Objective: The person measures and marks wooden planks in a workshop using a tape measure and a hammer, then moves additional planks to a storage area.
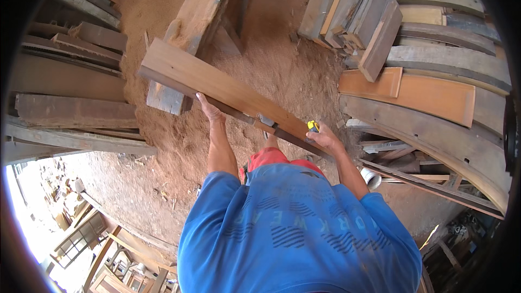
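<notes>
A long brown wooden plank (217,84) slants in front of me, its far left end over a thick beam (201,11) dusted with sawdust. My left hand (210,109) grips its near edge, thumb on the side and fingers partly hidden beneath. At the plank's right end, my right hand (326,139) is closed around a yellow and black tape measure (312,126), held against the wood. Between the hands, a small grey piece (266,120) shows at the plank's near edge; its kind is unclear.
Stacked short boards (347,13) stand at the far right, beside curved planks and an orange-brown panel (434,97). More timber (76,111) is piled on the left. Sawdust covers the floor (173,157). A white pipe-like piece (371,178) lies near my right elbow.
</notes>
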A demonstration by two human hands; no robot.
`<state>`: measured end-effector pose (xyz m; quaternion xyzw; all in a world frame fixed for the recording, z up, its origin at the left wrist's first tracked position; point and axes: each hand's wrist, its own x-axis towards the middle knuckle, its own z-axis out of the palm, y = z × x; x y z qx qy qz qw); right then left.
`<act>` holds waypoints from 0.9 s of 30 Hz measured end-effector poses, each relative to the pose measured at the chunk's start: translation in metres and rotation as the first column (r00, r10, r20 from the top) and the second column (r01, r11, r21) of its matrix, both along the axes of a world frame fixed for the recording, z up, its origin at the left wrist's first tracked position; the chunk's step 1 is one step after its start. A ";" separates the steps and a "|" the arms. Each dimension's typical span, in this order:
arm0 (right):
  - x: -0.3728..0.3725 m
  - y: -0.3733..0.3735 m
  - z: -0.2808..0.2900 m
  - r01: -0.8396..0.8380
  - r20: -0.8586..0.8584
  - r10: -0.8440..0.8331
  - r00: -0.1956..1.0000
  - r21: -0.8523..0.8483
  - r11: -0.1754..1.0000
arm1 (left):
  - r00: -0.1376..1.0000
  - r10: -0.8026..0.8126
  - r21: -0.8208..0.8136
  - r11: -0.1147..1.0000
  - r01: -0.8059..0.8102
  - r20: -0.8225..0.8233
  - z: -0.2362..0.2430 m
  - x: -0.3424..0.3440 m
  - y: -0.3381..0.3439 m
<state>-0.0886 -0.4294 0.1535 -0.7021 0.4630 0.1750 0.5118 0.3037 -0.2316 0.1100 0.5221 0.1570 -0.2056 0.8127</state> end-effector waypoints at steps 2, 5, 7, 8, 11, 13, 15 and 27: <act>-0.004 0.003 -0.014 -0.010 0.053 0.012 0.999 -0.039 0.999 | 0.999 -0.004 -0.087 0.996 0.009 0.053 -0.005 -0.003 0.003; -0.014 0.009 -0.026 0.106 0.113 -0.110 0.987 0.047 0.993 | 0.998 -0.013 -0.117 0.993 0.021 0.066 0.022 -0.022 0.003; -0.010 0.013 -0.026 0.164 0.153 -0.172 0.973 0.066 0.984 | 0.993 -0.018 -0.110 0.993 0.030 0.116 0.050 -0.039 0.001; -0.010 0.014 -0.024 0.174 0.171 -0.177 0.969 0.033 0.984 | 0.990 -0.019 -0.108 0.994 0.035 0.143 0.062 -0.048 0.000; 0.011 0.012 0.022 0.162 0.257 -0.155 0.954 -0.006 0.987 | 0.987 -0.069 -0.115 0.990 0.086 0.143 0.094 -0.079 0.003; 0.033 0.008 0.068 0.144 0.340 -0.126 0.932 -0.028 0.989 | 0.986 -0.084 -0.143 0.984 0.105 0.144 0.115 -0.101 -0.001; 0.048 0.007 0.100 0.131 0.433 -0.091 0.897 -0.062 0.989 | 0.981 -0.108 -0.156 0.979 0.133 0.161 0.130 -0.120 -0.004; -0.037 -0.015 0.191 0.199 0.780 -0.061 0.623 -0.082 0.976 | 0.788 -0.389 -0.143 0.850 0.506 0.477 0.214 -0.256 -0.037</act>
